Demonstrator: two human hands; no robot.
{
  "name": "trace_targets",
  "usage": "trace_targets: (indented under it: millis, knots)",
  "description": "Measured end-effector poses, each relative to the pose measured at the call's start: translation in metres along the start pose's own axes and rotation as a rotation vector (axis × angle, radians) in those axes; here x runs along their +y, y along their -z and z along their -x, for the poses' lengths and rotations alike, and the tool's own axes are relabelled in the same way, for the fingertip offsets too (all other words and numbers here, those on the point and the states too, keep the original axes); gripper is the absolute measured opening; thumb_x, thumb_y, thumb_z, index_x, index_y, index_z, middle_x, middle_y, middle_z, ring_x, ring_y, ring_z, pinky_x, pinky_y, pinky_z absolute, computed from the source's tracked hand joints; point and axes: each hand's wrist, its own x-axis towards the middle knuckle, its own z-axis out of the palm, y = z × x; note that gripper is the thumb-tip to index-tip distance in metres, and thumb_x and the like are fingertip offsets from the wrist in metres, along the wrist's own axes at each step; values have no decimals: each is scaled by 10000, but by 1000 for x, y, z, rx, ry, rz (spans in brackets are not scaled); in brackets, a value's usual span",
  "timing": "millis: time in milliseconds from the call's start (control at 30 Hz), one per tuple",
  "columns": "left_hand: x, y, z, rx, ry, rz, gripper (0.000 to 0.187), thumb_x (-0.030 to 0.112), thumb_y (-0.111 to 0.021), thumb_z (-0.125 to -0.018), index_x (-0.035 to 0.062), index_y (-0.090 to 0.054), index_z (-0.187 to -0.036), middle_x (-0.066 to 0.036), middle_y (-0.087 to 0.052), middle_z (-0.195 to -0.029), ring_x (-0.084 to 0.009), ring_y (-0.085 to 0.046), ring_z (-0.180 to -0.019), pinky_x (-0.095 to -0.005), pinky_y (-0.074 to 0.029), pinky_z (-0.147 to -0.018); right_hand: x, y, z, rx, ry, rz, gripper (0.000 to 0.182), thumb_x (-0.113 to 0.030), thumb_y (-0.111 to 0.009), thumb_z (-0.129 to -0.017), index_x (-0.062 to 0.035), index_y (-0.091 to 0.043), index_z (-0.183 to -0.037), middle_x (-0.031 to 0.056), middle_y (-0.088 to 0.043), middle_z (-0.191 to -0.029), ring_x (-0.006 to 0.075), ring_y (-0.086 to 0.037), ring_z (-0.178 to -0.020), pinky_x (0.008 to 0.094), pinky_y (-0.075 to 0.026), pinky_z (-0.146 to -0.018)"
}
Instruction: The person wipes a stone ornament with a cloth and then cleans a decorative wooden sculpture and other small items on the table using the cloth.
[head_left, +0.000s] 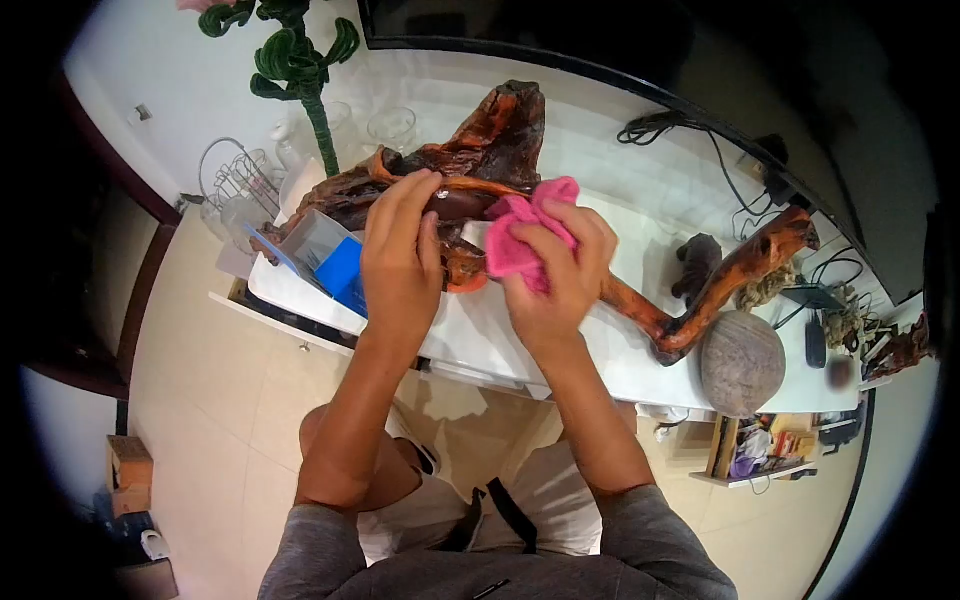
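Observation:
A dark brown, glossy root-wood carving (510, 125) with orange edges stands on the white cabinet top in the head view. My left hand (400, 255) rests against its front, fingers stretched out and thumb apart. Bunched in my right hand (565, 265) is a pink cloth (510, 240), which is against the carving's right part. The contact under the cloth is hidden. Just left of my left hand, a clear plastic box (310, 242) stands beside a blue block-like item (342, 270).
On the white cabinet (480, 330), a bent branch (735, 285), a round stone (742, 362) and a small dark figurine (697, 265) stand to the right. Glassware (245, 195) and a green artificial plant (318, 120) are at left. A television (640, 50) hangs behind. An open drawer (755, 455) sticks out below.

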Motion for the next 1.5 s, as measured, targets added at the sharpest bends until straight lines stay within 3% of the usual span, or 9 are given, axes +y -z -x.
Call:
trace_targets:
  millis: [333,600,733,833,1133,1400,1433,1500]
  knots:
    - [3,-3,4,-46,-29,-90,524,7,-615,-787,-6,-536,-1305,-218,-538,-1342,-409,-503,-1265,-485,-387,-1078,12,33,32,-239,-40,82,439,-84,-832,-571,-121,-698,-988,92,-585,-1194,358,-491,-1109,472,-410,-959]
    - [14,-3,12,-19,-184,-162,471,40,-619,-769,47,-596,-1239,-183,-509,-1403,-396,-441,-1333,-581,-279,-1124,21,28,50,-146,28,96,410,-92,-837,-572,-123,-703,-959,71,-612,-1154,336,-517,-1045,453,-418,-935]
    - [19,-5,30,-75,-251,-170,342,36,-646,-717,104,-678,-1050,-131,-549,-1359,-361,-473,-1297,-548,-302,-1119,16,26,57,-146,-6,98,405,-56,-827,-568,-136,-703,-945,65,-607,-1171,334,-512,-1061,447,-407,-944]
    - [19,-2,41,-123,-303,-195,369,73,-649,-713,143,-693,-1072,-118,-546,-1369,-358,-490,-1267,-575,-322,-1077,14,26,60,-156,-16,74,411,-36,-822,-568,-141,-704,-947,61,-603,-1177,333,-504,-1077,440,-401,-946]
    - [24,33,79,-358,-277,-270,392,-5,-636,-631,94,-691,-1007,-148,-584,-1306,-375,-545,-1226,-543,-406,-1036,18,31,66,-158,-57,-49,378,-35,-820,-582,-125,-708,-931,66,-601,-1176,327,-497,-1085,435,-402,-949]
    - [23,63,88,-224,-208,-197,357,-73,-606,-661,68,-675,-982,-160,-632,-1187,-347,-621,-1090,-429,-505,-890,9,35,58,-148,-107,20,290,-8,-756,-658,-107,-691,-923,78,-607,-1153,341,-510,-1117,456,-399,-983]
    - [11,76,89,-186,-222,-175,315,-87,-599,-683,51,-657,-959,-164,-639,-1127,-338,-625,-1046,-418,-508,-852,0,42,50,-111,-199,-5,261,-4,-745,-669,-90,-681,-907,97,-627,-1101,320,-545,-1090,432,-417,-971]
    - [-18,104,87,-88,-181,-216,258,-95,-596,-714,35,-629,-935,-164,-631,-1059,-322,-627,-991,-401,-504,-825,-9,52,32,-51,-177,-45,265,-11,-732,-673,-74,-684,-926,102,-653,-1053,335,-571,-1005,429,-455,-893]
